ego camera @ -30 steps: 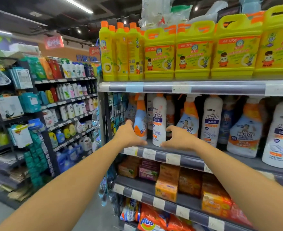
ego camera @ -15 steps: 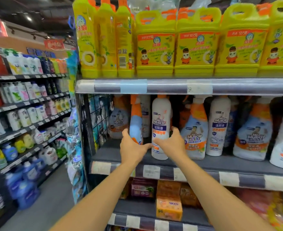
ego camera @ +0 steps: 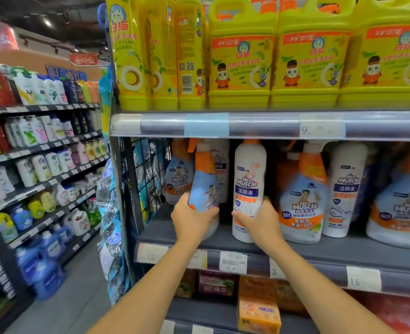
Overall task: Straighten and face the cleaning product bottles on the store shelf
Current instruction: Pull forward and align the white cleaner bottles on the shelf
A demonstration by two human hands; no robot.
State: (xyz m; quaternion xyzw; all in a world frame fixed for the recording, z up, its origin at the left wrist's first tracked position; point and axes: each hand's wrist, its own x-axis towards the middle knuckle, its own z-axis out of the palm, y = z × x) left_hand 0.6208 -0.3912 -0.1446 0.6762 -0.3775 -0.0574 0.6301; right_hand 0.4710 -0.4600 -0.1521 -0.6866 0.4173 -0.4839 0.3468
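Observation:
On the grey middle shelf stand Mr Muscle cleaning bottles. My left hand grips the lower body of an orange-and-blue trigger spray bottle that is turned sideways and tilted slightly. My right hand holds the lower part of a tall white toilet-cleaner bottle, upright with its label facing me. To the right stand another spray bottle, a second white bottle and a further spray bottle. More bottles sit behind in shadow.
Yellow dish-soap bottles and jugs fill the shelf above. Boxed soaps lie on the shelf below. A black wire grid closes the shelf's left end, with hanging packets. The aisle floor and another stocked shelving unit lie left.
The view has come closer to the shelf. Both hands went from the shelf edge onto the two bottles, and the spray bottle has turned a little in my left hand.

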